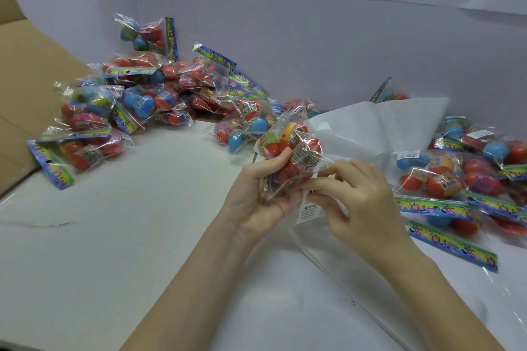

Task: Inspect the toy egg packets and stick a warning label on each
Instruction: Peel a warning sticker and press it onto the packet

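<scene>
Far to the left of the left hand (258, 194) lies one opened cardboard box (31, 65), and between it and the hand a heap of toy egg packets (148, 94) spreads over the white table (114, 236); they overlap too much for an exact count, but roughly a dozen show. The left hand grips one packet (291, 157) from below, thumb curled over its front, the clear bag holding red eggs and one yellow one. Just right of it, touching the packet's lower corner, the right hand (359, 202) pinches one white warning label (310, 209) between thumb and fingers. Behind and under the right hand lies one large white sheet (379, 128). To the right of the right hand sits a second pile of packets (470, 174), about six or seven visible, two of them with white labels showing on top.
</scene>
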`<state>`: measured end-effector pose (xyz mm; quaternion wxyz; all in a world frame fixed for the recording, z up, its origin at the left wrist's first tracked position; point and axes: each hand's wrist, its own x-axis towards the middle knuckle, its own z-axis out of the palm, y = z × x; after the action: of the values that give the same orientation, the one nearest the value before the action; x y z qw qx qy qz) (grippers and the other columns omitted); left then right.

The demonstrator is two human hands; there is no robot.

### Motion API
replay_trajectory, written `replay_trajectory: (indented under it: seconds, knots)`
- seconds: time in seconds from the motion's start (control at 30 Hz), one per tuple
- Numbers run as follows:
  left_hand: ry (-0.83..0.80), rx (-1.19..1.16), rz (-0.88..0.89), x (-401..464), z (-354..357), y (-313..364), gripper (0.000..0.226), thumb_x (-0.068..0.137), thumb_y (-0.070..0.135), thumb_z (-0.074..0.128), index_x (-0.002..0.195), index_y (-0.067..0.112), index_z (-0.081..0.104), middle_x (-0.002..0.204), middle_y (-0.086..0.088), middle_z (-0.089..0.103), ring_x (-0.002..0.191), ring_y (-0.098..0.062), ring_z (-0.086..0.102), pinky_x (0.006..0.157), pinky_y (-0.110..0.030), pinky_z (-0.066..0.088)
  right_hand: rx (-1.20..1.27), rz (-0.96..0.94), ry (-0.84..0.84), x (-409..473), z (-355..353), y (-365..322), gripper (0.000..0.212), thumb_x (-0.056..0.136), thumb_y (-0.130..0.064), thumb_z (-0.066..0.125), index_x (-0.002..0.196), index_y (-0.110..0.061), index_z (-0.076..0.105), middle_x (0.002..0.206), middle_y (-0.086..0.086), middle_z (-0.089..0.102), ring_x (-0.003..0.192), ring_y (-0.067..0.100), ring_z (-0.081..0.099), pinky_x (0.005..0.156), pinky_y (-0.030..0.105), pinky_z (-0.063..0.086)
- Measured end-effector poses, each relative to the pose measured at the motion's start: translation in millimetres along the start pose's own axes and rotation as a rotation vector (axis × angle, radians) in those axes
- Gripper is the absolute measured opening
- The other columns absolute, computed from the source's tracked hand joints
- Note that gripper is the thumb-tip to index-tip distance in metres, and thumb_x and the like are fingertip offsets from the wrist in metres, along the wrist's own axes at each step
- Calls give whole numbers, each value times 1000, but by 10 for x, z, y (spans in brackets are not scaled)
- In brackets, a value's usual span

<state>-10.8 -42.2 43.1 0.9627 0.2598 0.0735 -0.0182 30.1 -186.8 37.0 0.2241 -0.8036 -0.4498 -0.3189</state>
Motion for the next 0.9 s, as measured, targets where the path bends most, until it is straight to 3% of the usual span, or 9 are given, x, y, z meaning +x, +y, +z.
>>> replay_trajectory:
  seconds: [0.3, 0.5, 0.67, 0.83, 0.9]
  knots:
    - [22, -53, -25, 0, 5, -3, 41, 61, 7, 65, 101, 1, 62, 83, -15, 69, 67, -22, 68, 66, -26, 56, -156, -166, 102, 3, 9, 10, 13, 64, 2, 74, 68, -10, 72, 72, 1, 69, 61, 26, 60, 63, 31, 34]
    - [-21, -58, -43, -15, 5, -9, 38, 66, 8, 63, 103, 0, 60, 84, -14, 68, 71, -21, 67, 65, -24, 57, -149, -146, 108, 11, 18, -32, 5, 73, -5, 69, 70, -9, 70, 74, 2, 68, 78, 19, 49, 69, 32, 35]
    - [-22, -97, -47, -25, 24, 5, 41, 65, 7, 63, 105, -1, 60, 85, -15, 68, 70, -21, 68, 60, -25, 57, -181, -136, 108, 14, 22, -49, 7, 72, -3, 69, 72, -10, 69, 76, 2, 69, 79, 19, 50, 68, 32, 35]
    - [-3, -101, -21, -17, 12, 11, 46, 63, 5, 65, 108, -1, 60, 91, -18, 69, 75, -25, 69, 66, -30, 59, -135, -91, 102, 10, 37, -52, 8, 72, -3, 67, 68, -10, 65, 77, 2, 67, 79, 18, 48, 68, 30, 33]
    - [15, -92, -3, -12, 5, 11, 39, 62, 6, 65, 101, 0, 64, 90, -17, 70, 75, -24, 69, 69, -31, 58, -62, -59, 75, 0, 42, -41, 4, 73, -6, 65, 71, -9, 65, 81, 2, 67, 81, 17, 48, 69, 30, 35]
